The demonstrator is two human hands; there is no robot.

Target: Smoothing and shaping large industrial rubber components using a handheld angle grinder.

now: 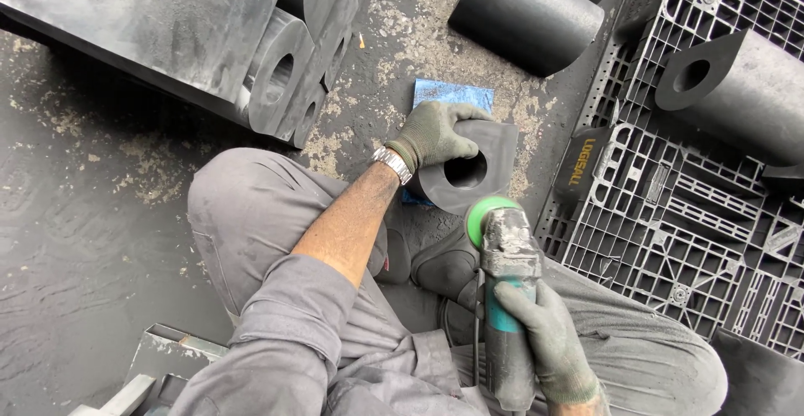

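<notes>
My left hand (437,131), in a grey-green glove with a metal watch at the wrist, grips the top edge of a dark rubber block (473,169) that has a round hole through it. The block stands on a blue sheet (452,94) on the ground between my knees. My right hand (544,332), also gloved, is closed around the body of a dusty angle grinder (507,257). The grinder's green disc (484,208) sits right at the block's lower edge; contact cannot be judged.
Several long black rubber profiles with holes (276,73) lie stacked at upper left. A black plastic pallet (670,215) at right carries more rubber pieces (737,89). A rubber cylinder (523,14) lies at top centre. A metal frame (167,357) is at lower left.
</notes>
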